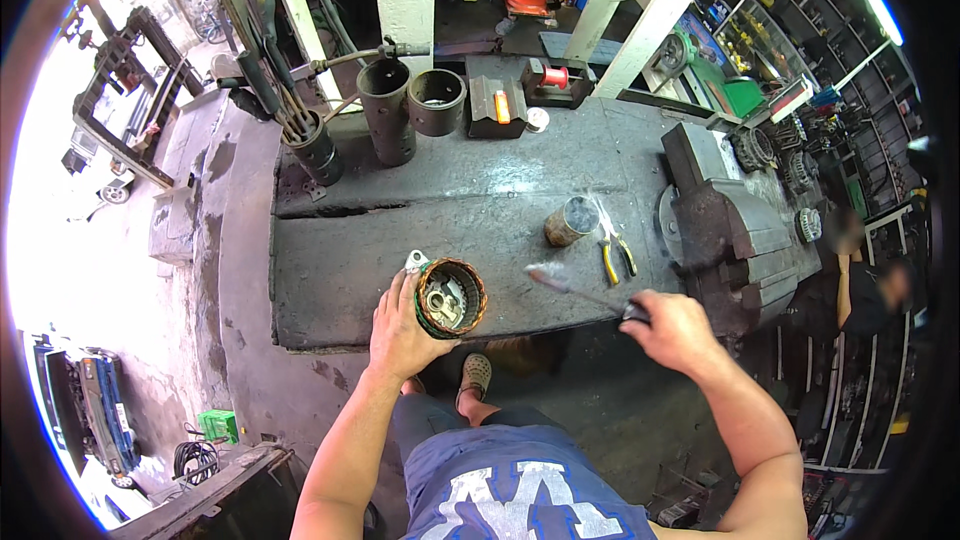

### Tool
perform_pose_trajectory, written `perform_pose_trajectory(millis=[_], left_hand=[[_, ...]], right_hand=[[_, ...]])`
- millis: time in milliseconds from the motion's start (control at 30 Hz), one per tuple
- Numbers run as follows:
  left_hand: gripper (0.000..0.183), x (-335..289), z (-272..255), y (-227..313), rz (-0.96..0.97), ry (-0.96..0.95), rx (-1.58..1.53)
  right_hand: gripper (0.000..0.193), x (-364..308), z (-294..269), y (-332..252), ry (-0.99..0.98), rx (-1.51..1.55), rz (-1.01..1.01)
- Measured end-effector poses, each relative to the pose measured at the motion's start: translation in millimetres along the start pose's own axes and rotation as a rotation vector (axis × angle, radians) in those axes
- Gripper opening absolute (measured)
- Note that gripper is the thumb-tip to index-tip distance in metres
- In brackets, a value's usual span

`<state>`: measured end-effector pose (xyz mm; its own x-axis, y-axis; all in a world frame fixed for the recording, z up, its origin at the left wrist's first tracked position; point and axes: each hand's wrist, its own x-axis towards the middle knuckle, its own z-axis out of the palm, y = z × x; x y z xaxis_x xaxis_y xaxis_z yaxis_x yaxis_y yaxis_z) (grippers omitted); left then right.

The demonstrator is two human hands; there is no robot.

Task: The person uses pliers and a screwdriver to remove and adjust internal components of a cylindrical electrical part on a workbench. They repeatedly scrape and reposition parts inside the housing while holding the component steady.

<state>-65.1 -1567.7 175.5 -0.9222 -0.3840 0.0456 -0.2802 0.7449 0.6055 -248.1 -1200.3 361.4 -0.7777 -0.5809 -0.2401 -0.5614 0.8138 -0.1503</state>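
Note:
My left hand [402, 325] grips an alternator stator with its end housing [449, 297] at the bench's front edge. Copper windings and green edging ring its open top, and pale metal parts show inside. In my right hand [675, 330] is a thin-shafted tool [590, 294] with a dark handle; its pale tip, smeared by motion, points left toward the stator but stays apart from it. Beyond that tool stand a worn metal can [572, 222] and, beside it, pliers with yellow and black handles [613, 252] lying on the bench.
A large vise [735, 240] sits on the bench at right. Along the back are a tool-filled tube [315, 155], metal cylinders [387, 115], a red wire spool [553, 78] and a small white roll [538, 120]. Another person [870, 290] is at far right.

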Motion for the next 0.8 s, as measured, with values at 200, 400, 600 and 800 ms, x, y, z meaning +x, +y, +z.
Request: perform_pose_trajectory(millis=[200,400,600,800], left_hand=[[0.134,0.9,-4.9,4.6,-0.020,0.003,-0.042],[0.135,7.3,-10.1,14.3,-0.063,-0.067,-0.043],[0.134,8.8,-8.0,12.8,-0.047,-0.062,-0.041],[0.136,8.2,-7.1,12.7,-0.040,-0.046,-0.059]], right_hand=[[0.033,7.1,39.8,-27.5,0.054,-0.141,-0.229],[0.032,19.4,38.0,-43.4,0.076,-0.203,-0.298],[0.030,25.9,39.1,-50.0,0.039,-0.221,-0.306],[0.030,25.2,38.1,-47.3,0.018,-0.220,-0.297]])
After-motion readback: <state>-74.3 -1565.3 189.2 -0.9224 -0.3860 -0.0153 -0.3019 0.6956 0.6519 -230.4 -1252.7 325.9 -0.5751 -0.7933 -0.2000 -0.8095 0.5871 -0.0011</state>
